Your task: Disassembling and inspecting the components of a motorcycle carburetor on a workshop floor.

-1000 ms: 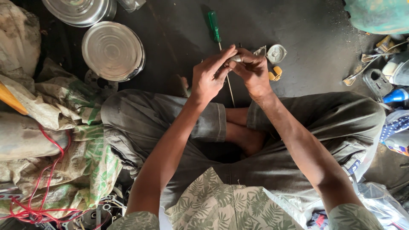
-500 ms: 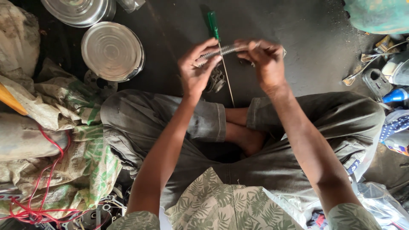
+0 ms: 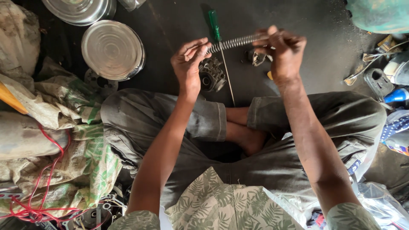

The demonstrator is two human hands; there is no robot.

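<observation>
I sit cross-legged on a dark floor. A long metal coil spring (image 3: 233, 42) is stretched between both hands. My left hand (image 3: 189, 61) pinches its left end, and my right hand (image 3: 284, 50) grips its right end. Under the spring a dark metal carburettor-like part (image 3: 211, 76) lies on the floor. A green-handled screwdriver (image 3: 215, 26) lies there too, its shaft pointing toward my legs. Small metal bits (image 3: 257, 58) rest below my right hand.
Two round steel lids (image 3: 113, 50) lie at the upper left. Sacks and red wire (image 3: 40, 187) pile up on the left. Assorted tools and a blue object (image 3: 394, 96) crowd the right edge. A plastic bag (image 3: 379, 204) sits at lower right.
My hands were together over a small part; they have drawn apart, and the coil spring now stretches between them. The carburettor-like part is uncovered on the floor.
</observation>
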